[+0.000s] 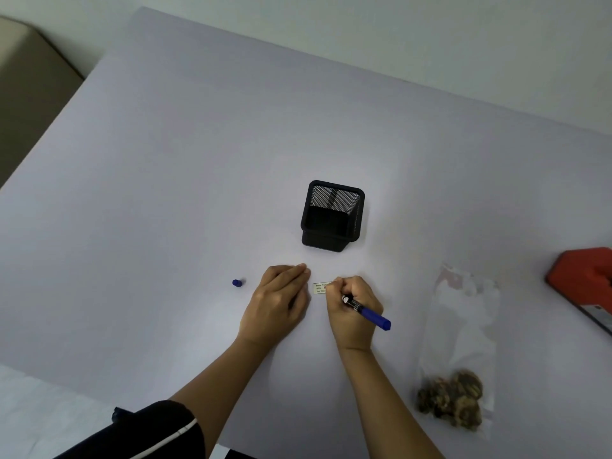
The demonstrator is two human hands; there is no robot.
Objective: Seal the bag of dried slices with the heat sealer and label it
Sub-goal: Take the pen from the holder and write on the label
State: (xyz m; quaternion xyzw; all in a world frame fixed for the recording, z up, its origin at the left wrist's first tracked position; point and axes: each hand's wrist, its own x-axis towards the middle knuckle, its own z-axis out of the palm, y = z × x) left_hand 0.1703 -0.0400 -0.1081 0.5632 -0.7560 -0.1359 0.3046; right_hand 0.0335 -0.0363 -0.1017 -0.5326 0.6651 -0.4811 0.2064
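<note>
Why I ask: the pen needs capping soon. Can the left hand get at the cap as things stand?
Probably yes: the cap lies just left of the left hand, nothing between them, and that hand holds nothing.

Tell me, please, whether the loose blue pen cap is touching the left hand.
Apart. The head view shows a strip of bare table between the blue pen cap and the left hand.

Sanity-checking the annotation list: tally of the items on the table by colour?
Blue: 2 (marker pen, pen cap)
Black: 1 (mesh pen holder)
Red: 1 (heat sealer)
Clear: 1 (bag of dried slices)
Pale: 1 (label)
Total: 6
</note>
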